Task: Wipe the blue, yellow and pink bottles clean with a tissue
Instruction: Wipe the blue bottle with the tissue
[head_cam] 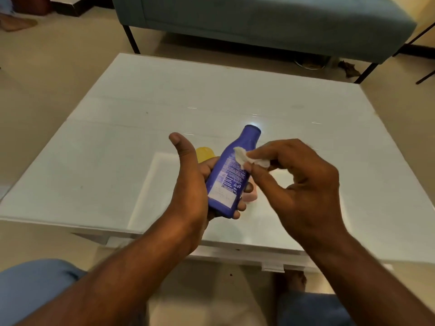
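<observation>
We hold the blue bottle (227,177) up in our left hand (188,191), above the middle of the bench (117,128), nearer its front edge. Our fingers curl round the low part of the bottle and our thumb sticks up. We think this grip leaves the top half bare, so the tissue can reach it. The bottle leans, with its cap pointing away from us.

Our right hand (303,184) pinches the small white tissue (249,158) between thumb and fingers. The tissue touches the side of the blue bottle, near its neck. It looks like we are wiping this bottle first.

The yellow bottle (205,153) sits on the bench behind our left hand, and we see only its top. The pink bottle (250,196) peeks out under the blue one, mostly hidden by our hands. Both seem to wait their turn.

Past the far edge of the bench stands a grey-blue sofa (259,22) on the floor (58,67). Nothing blocks our wiping.
</observation>
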Demonstrator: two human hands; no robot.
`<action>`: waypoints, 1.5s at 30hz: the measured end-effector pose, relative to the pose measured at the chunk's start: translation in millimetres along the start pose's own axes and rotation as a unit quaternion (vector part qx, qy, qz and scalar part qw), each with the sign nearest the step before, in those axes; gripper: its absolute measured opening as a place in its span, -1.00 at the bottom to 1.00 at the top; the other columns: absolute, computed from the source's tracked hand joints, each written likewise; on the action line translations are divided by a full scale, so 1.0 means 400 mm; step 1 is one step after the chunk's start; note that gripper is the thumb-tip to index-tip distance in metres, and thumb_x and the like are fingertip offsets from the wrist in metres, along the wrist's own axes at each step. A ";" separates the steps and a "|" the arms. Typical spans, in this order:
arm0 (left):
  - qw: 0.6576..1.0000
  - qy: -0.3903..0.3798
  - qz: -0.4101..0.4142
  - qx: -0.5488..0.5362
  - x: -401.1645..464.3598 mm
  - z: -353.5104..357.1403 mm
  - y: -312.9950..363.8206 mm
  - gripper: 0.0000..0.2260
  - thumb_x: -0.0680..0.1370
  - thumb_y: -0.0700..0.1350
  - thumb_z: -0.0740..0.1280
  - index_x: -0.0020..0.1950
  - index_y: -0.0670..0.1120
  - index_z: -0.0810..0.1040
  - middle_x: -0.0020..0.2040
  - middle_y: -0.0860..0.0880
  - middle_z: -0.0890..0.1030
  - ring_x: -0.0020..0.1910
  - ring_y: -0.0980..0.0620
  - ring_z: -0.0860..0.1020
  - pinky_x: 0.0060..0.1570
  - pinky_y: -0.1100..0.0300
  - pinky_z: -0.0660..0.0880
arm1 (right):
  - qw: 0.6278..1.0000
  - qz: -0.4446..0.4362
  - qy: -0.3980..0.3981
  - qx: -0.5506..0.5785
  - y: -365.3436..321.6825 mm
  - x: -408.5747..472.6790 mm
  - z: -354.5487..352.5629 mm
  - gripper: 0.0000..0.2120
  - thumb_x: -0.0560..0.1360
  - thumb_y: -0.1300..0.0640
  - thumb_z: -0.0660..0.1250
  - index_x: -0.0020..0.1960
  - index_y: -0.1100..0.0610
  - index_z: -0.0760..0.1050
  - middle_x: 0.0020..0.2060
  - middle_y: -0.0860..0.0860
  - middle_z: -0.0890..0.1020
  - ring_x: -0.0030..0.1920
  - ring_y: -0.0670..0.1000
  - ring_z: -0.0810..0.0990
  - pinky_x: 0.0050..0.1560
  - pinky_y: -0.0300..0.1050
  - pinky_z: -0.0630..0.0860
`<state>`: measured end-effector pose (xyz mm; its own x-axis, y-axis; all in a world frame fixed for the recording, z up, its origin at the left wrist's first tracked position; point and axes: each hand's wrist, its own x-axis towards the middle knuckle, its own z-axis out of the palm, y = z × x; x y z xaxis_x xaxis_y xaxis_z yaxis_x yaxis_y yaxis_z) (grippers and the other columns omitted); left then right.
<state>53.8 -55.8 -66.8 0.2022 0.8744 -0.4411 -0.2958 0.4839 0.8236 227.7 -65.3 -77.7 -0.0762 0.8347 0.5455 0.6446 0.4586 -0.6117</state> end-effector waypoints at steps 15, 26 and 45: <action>0.997 0.040 -0.050 -0.054 -0.018 0.012 0.014 -0.63 0.65 0.17 0.21 0.18 -0.07 0.62 -0.17 -0.10 0.73 -0.32 -0.02 0.68 -0.30 0.11 0.64 | 0.998 -0.017 -0.027 0.055 -0.021 -0.025 0.006 -0.80 0.57 0.20 0.53 0.18 0.19 0.70 0.08 -0.01 0.68 0.12 -0.05 0.68 0.11 -0.23 0.66; 0.992 0.022 -0.100 -0.067 -0.025 0.026 0.002 -0.58 0.59 0.16 0.30 0.29 -0.11 0.55 -0.26 -0.05 0.72 -0.45 0.05 0.66 -0.48 0.25 0.58 | 0.995 0.040 0.040 0.077 0.010 0.006 -0.022 -0.82 0.59 0.21 0.50 0.16 0.05 0.62 0.04 -0.04 0.70 0.10 -0.09 0.70 0.10 -0.17 0.70; 0.983 -0.004 -0.128 -0.131 -0.021 -0.001 -0.004 -0.60 0.58 0.12 0.35 0.26 -0.14 0.57 -0.34 -0.12 0.64 -0.42 0.01 0.62 -0.42 0.16 0.61 | 0.993 -0.060 -0.050 0.092 -0.062 -0.051 0.023 -0.83 0.37 0.35 0.57 -0.06 0.25 0.67 -0.08 0.04 0.66 -0.05 -0.01 0.66 -0.04 -0.17 0.60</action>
<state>52.2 -63.9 -64.6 0.3082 0.7234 -0.6179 -0.4643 0.6813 0.5660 206.4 -90.9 -79.0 -0.2260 0.7924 0.5667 0.4778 0.5971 -0.6443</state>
